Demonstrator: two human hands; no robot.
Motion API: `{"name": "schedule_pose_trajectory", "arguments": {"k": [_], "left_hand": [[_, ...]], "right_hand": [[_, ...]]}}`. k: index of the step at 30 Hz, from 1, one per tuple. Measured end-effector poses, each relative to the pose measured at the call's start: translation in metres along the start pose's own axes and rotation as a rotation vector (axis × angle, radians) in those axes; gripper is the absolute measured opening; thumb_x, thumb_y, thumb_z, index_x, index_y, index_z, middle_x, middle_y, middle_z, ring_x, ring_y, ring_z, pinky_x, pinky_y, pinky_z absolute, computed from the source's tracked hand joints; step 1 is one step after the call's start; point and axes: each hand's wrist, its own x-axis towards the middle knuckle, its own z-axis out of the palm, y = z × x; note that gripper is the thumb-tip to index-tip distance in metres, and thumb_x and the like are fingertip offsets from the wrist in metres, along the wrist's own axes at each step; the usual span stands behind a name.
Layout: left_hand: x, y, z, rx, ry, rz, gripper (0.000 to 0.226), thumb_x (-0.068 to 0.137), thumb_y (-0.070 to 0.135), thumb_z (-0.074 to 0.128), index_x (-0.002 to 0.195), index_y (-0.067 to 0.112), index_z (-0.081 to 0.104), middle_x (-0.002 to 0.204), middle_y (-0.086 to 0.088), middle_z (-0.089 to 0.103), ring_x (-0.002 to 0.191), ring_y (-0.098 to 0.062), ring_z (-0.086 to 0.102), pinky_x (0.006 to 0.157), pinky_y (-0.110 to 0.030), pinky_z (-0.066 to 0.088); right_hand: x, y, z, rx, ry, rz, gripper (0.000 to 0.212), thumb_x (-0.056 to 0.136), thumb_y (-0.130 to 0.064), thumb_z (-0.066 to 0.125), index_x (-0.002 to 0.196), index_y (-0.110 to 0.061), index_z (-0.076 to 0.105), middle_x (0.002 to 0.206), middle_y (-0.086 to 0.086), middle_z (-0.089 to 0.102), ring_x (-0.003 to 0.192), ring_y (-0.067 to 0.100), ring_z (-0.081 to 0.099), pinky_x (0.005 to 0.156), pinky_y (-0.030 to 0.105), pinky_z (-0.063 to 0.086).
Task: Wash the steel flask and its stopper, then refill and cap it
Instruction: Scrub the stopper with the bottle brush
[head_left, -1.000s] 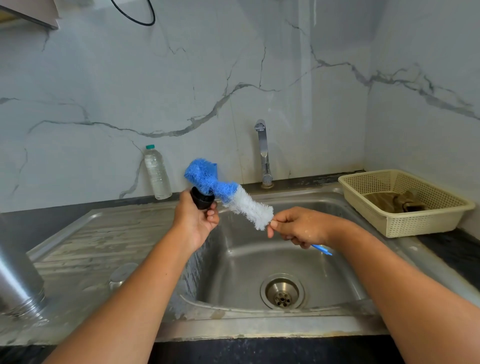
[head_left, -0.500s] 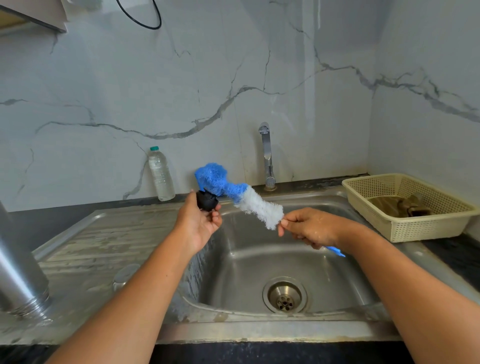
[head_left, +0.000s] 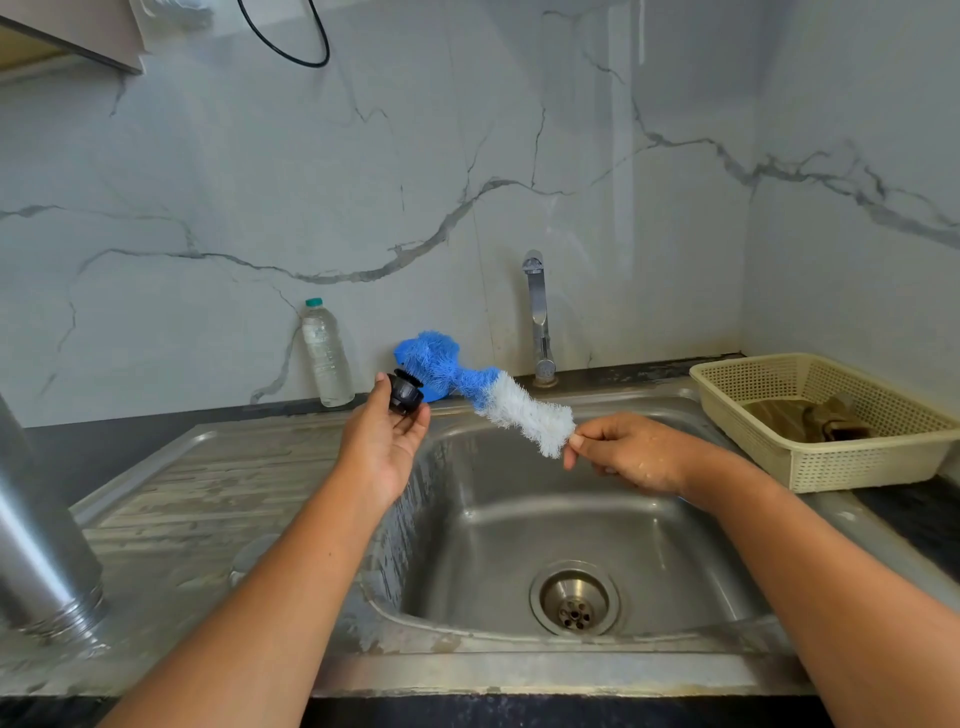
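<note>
Step in hand: scrubbing the stopper (head_left: 404, 393) with the bottle brush (head_left: 511, 408), by the look of it; the steel flask (head_left: 44, 540) set aside, refilling and capping apparently yet to come.
Where the stopper is: up over the back left corner of the sink (head_left: 675, 545), touching the blue brush head.
Stopper axis: short and tilted; flanged end up and toward the wall (head_left: 208, 156), narrower end down toward the palm.
Grip of the left hand (head_left: 382, 452): clamped lightly on the stopper, thumb on one side, fingertips (head_left: 421, 417) on the other, palm turned up.
Grip of the right hand (head_left: 631, 452): wet, curled round the brush just below the white bristles; handle hidden inside.
Brush axis: long, slanting from the right hand up and left across the sink, white stretch nearer, blue head at the far end.
Where the flask is: on the draining board (head_left: 208, 493) at the left edge, threaded mouth down, well apart from both hands, only partly in frame.
At the tap (head_left: 537, 312): no running water visible.
Next move: probably turning the stopper between the fingers so the bristles reach all round the rim, then a rinse; calls for a firm pinch on a small, wet piece, kept over the sink.
Elsewhere: plastic water bottle (head_left: 326, 353) against the wall; cream basket (head_left: 831, 467) on the worktop (head_left: 924, 519) at right, something brown inside.
</note>
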Motion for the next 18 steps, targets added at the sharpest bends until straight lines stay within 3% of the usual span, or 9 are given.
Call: {"name": "schedule_pose_trajectory", "arguments": {"k": [4,7,10,15,18], "left_hand": [[-0.003,0.000,0.001,-0.020,-0.029,-0.008,0.026,0.101,0.017,0.067,0.121,0.002,0.059,0.122,-0.024,0.066,0.113,-0.030,0.069,0.084,-0.033,0.063],[-0.003,0.002,0.000,-0.052,-0.056,-0.014,0.037,0.099,0.012,0.068,0.131,-0.002,0.055,0.124,-0.027,0.066,0.113,-0.032,0.069,0.085,-0.035,0.064],[-0.003,0.002,0.000,-0.033,-0.058,-0.023,0.034,0.099,0.014,0.069,0.127,-0.001,0.057,0.124,-0.026,0.067,0.111,-0.031,0.070,0.086,-0.037,0.064],[-0.002,0.002,0.000,0.011,-0.014,-0.011,0.027,0.100,0.026,0.068,0.118,0.008,0.062,0.119,-0.020,0.069,0.110,-0.025,0.067,0.083,-0.031,0.059],[-0.002,0.003,0.002,-0.077,-0.020,0.011,0.031,0.103,0.024,0.065,0.126,0.005,0.060,0.119,-0.020,0.069,0.111,-0.025,0.068,0.082,-0.031,0.061]], "right_hand": [[0.003,0.002,0.001,0.011,0.062,0.009,0.033,0.105,-0.043,0.050,0.088,-0.031,0.076,0.071,-0.005,0.051,0.063,0.011,0.043,0.063,0.027,0.039],[0.005,0.004,0.002,0.053,0.094,0.034,0.036,0.106,-0.041,0.049,0.085,-0.027,0.075,0.061,-0.011,0.045,0.056,0.009,0.038,0.059,0.026,0.033],[0.006,0.004,0.002,0.077,0.102,0.043,0.037,0.106,-0.041,0.049,0.083,-0.027,0.074,0.052,-0.017,0.044,0.055,0.008,0.039,0.059,0.026,0.032],[0.000,-0.004,0.001,0.079,0.108,0.056,0.036,0.107,-0.040,0.047,0.092,-0.020,0.073,0.056,-0.010,0.041,0.041,0.003,0.031,0.048,0.020,0.028],[-0.002,-0.009,0.002,0.093,0.085,0.059,0.036,0.107,-0.037,0.047,0.093,-0.018,0.073,0.056,-0.009,0.040,0.041,0.006,0.028,0.044,0.019,0.025]]}}
